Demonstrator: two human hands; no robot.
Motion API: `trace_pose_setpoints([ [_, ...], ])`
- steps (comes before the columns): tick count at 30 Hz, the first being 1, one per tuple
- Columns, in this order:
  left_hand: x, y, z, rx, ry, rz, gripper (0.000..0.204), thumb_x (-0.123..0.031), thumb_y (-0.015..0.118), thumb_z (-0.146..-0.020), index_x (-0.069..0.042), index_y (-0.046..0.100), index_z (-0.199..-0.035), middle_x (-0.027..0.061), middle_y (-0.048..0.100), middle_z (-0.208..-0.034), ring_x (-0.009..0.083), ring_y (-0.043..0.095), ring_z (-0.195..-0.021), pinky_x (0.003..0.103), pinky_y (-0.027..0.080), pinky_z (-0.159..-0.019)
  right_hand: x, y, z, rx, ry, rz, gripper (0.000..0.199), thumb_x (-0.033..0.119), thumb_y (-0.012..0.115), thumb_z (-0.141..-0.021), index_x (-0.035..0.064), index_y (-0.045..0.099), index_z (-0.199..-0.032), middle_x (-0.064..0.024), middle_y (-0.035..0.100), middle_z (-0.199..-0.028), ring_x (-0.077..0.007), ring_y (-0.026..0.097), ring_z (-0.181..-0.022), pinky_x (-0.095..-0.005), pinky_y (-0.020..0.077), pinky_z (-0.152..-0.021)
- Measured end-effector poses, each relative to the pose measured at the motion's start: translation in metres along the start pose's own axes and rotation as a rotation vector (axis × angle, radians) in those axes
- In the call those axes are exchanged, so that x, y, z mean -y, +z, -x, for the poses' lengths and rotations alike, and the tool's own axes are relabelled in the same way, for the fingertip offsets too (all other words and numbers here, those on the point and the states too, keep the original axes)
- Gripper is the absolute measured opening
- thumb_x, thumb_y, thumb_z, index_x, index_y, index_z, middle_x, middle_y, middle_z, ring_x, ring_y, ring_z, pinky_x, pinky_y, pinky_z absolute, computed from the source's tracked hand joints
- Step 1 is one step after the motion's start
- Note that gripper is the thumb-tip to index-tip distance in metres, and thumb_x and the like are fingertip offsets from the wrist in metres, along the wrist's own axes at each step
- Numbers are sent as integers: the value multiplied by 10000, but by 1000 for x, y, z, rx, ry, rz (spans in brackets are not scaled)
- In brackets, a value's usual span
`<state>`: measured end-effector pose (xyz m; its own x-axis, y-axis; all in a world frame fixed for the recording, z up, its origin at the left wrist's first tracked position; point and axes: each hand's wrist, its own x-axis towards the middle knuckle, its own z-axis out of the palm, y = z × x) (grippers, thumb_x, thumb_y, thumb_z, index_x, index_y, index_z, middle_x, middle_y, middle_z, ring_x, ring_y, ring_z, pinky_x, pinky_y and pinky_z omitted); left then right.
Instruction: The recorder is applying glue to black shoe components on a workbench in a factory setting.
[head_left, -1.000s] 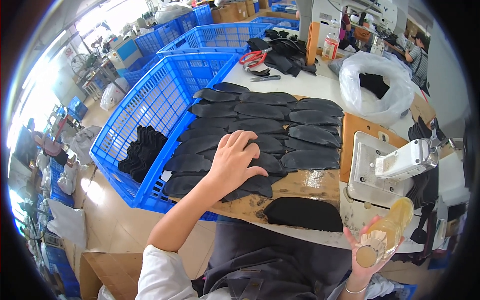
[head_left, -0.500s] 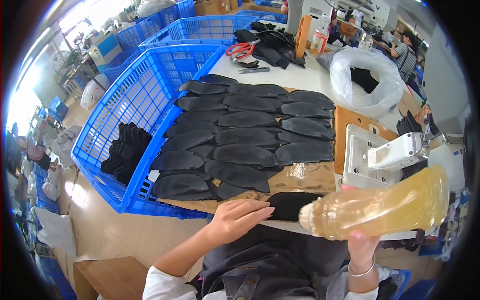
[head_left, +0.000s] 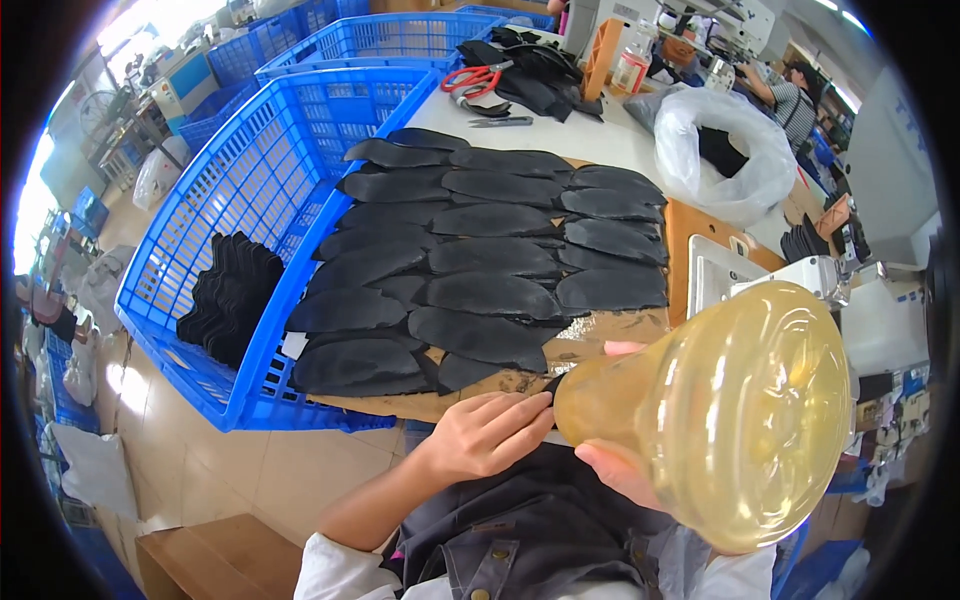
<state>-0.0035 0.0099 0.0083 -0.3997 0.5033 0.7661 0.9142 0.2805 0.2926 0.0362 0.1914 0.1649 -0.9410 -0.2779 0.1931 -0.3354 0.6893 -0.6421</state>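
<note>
Workshop table (head_left: 620, 150) spread with black cut pieces (head_left: 480, 250): right hand (head_left: 620, 470) grips an amber bottle (head_left: 720, 410), tipped toward the near piece that the left hand's (head_left: 490, 435) flat fingers pin, likely mid-gluing, needing steady aim.

my hands (head_left: 490, 435): two in view, one on the black stuff, one round the bottle
amber plastic bottles (head_left: 730, 410): one
black fabric pieces (head_left: 480, 285): roughly twenty laid out in overlapping rows on the surface, hard to count exactly
blue crates (head_left: 230, 190): two I can tell apart, maybe more behind
red-handled scissors (head_left: 478, 78): one pair
clear plastic bags (head_left: 720, 150): one
</note>
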Motion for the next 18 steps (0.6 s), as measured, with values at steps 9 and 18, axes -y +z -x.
trace_pose_setpoints([
  [9, 0, -3, -5, -29, 27, -84, 221, -48, 657, -685, -19, 620, -901, 117, 657, -924, 190, 650, -679, 261, 515, -571, -73, -14, 62, -200, 44, -22, 645, 67, 734, -694, -5, 414, -1249, -142, 503, -1219, -216, 541, -1057, -347, 462, -895],
  [18, 0, -4, 1, 17, -20, -89, 255, -67, 640, -676, -36, 632, -928, 97, 647, -964, 175, 640, -703, 261, 508, -590, -59, -14, 73, -435, 26, -523, 691, 136, 763, -700, 10, 413, -1282, -163, 475, -1254, -244, 532, -1095, -355, 495, -877],
])
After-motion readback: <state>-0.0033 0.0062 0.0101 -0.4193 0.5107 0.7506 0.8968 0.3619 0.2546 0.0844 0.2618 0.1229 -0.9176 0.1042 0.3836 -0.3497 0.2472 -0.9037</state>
